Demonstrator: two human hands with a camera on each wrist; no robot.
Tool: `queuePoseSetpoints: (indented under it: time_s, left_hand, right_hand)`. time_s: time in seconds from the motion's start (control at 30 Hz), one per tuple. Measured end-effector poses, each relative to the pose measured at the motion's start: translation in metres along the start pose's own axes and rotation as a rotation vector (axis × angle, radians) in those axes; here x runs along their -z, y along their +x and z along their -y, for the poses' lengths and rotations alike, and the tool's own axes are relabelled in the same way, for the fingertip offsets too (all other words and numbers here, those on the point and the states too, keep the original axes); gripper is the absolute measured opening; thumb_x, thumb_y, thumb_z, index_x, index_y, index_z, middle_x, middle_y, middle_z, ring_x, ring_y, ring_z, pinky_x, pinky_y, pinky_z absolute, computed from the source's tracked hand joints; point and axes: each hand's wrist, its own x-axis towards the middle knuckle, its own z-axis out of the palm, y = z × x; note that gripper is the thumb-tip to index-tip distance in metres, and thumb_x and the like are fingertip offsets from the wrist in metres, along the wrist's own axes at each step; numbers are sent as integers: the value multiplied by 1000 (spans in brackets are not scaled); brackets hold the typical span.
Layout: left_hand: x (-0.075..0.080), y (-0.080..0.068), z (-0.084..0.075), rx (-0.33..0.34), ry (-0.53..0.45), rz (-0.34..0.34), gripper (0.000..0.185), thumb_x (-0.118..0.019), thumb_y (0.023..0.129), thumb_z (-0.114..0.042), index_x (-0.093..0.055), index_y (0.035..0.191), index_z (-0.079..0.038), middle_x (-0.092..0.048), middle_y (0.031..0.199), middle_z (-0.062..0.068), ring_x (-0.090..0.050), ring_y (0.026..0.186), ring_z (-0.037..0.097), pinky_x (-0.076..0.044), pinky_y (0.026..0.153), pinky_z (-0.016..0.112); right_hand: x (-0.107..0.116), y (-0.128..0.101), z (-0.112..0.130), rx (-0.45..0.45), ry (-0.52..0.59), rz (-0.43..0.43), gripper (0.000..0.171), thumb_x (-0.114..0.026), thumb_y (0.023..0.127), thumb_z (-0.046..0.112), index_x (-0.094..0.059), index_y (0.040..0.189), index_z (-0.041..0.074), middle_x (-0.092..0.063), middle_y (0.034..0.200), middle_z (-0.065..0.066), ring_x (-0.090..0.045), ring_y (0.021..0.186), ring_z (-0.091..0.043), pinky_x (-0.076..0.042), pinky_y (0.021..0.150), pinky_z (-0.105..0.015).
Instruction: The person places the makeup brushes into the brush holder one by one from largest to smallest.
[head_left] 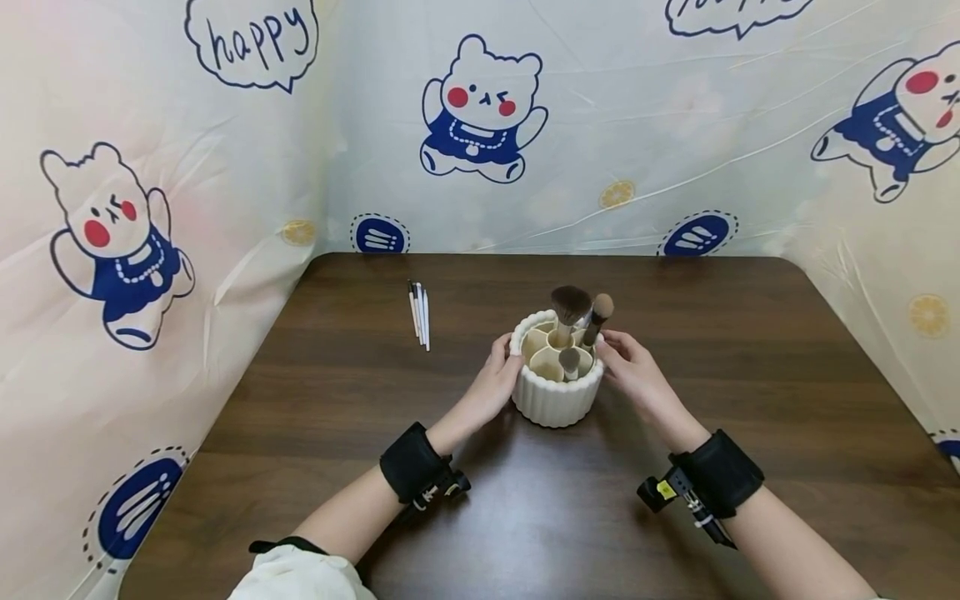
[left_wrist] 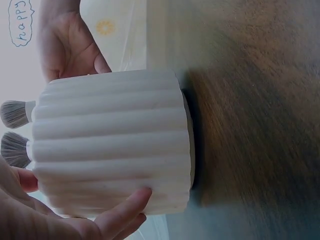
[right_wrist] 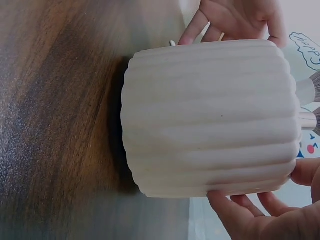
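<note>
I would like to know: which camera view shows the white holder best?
The head view: it shows the white holder from above, with its compartments and the brushes inside. Both wrist views show mainly its ribbed outer wall, turned sideways; the compartments are hidden there.

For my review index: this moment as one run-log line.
left hand: grips ribbed holder | right hand: grips opposite side | holder: upright, brushes inside | thin sticks: lying on table
</note>
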Motion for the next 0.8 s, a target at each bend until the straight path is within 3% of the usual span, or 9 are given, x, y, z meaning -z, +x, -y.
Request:
queuePoseSetpoints:
  time_s: [0.27,0.43,0.6,0.8]
  left_hand:
    - [1,4,-1,11,20,28,58,-36,94,-25,-25,146,-3,-46,137,21,-44,129,29,-37,108,45]
    - [13,11,-1,45,115,16,58,-32,98,-36,-29,146,-5,-46,142,19,-45,131,30,-37,109,46]
    - [51,35,-3,88,265,-151,55,-33,99,-45,-45,135,-6,-54,136,16,-53,124,32,-43,103,47]
    - [113,81,5,46,479,-394,34,-51,95,-26,-65,113,-1,-69,110,17,-65,98,33,-51,88,44]
  right_hand:
    - [3,3,-4,0,-25,2,61,-35,104,29,-15,150,-4,-23,155,-26,-27,144,-36,-31,114,-48]
    - [1,3,-3,5,-26,-10,59,-37,103,27,-19,149,-5,-27,153,-27,-30,142,-35,-32,113,-48]
    - [0,4,-2,4,-27,-16,58,-38,103,27,-20,149,-5,-28,153,-26,-30,142,-35,-32,113,-48]
    - [0,6,-3,-4,-35,-14,60,-37,103,29,-20,149,-5,-28,153,-26,-30,142,-35,-32,113,-48]
